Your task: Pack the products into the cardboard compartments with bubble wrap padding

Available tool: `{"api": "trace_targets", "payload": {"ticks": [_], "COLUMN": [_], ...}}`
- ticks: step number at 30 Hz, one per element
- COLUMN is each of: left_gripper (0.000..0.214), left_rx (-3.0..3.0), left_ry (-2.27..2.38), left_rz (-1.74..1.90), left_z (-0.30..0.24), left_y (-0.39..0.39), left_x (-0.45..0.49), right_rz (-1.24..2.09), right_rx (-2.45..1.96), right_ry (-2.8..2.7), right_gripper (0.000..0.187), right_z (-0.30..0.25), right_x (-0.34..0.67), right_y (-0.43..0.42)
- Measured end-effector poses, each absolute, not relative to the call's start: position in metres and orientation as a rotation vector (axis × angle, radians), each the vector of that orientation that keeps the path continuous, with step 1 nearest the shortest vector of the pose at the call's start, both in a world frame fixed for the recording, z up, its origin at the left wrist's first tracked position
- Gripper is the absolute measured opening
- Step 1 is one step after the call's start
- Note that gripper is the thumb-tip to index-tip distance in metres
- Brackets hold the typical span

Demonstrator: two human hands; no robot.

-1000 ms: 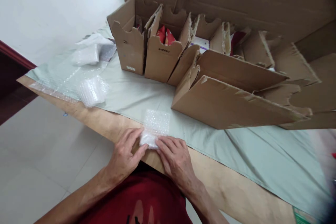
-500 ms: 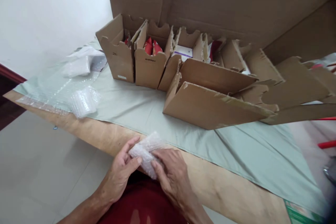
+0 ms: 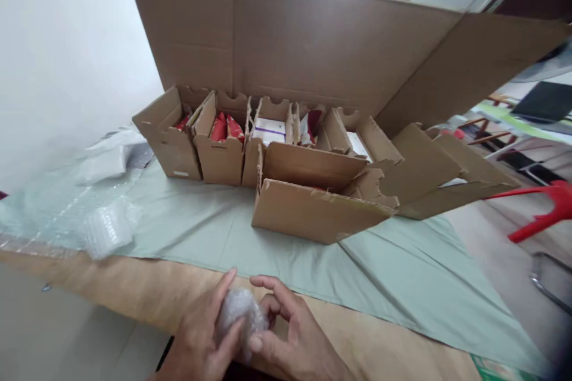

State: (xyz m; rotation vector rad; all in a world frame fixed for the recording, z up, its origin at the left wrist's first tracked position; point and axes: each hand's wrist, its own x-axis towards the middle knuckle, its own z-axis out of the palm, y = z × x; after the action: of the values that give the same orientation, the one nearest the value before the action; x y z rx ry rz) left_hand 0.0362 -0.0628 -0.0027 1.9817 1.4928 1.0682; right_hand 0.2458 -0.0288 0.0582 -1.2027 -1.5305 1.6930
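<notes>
A small bundle of bubble wrap (image 3: 243,314) is held close to my body at the table's front edge. My left hand (image 3: 203,327) grips it from the left, thumb in front and fingers behind. On its right side my right hand (image 3: 290,333) has its thumb at the wrap, with the index finger raised and the other fingers curled. Whatever may be inside the wrap is hidden. Another folded piece of bubble wrap (image 3: 108,229) lies on the cloth to the left.
Several open cardboard bins (image 3: 221,164) stand along the back, holding red packets (image 3: 227,127) and white boxes (image 3: 269,130). Nearer me sits a long cardboard bin (image 3: 322,208). A tall cardboard panel (image 3: 313,41) rises behind. Green cloth (image 3: 214,220) covers the wooden table (image 3: 147,283). A red stool (image 3: 543,211) is at right.
The bubble wrap has gone from a flatter, loose-ended fold to a compact, rounded bundle. My right hand has opened somewhat from its closer grip. The camera view has tilted up.
</notes>
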Motion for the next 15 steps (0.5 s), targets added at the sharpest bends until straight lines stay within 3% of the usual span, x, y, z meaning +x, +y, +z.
{"api": "trace_targets", "payload": {"ticks": [8,11,15], "left_gripper": [0.066,0.074,0.074], "left_rx": [2.287,2.355,2.481], "left_ry": [1.425,1.383,1.382], "left_rz": [1.146,1.176,1.387], "left_z": [0.011,0.035,0.09], "left_y": [-0.045,-0.028,0.028], "left_x": [0.095,0.085,0.06], "right_rz": [1.322,1.209,0.788], "right_rx": [-1.454,-1.375,-1.277], "right_ry": [-1.839,-1.845,-1.685], "right_gripper": [0.011,0.012,0.034], "right_z": [0.08,0.101,0.137], "right_x": [0.269,0.313,0.389], "right_y": [-0.012,-0.009,0.001]}}
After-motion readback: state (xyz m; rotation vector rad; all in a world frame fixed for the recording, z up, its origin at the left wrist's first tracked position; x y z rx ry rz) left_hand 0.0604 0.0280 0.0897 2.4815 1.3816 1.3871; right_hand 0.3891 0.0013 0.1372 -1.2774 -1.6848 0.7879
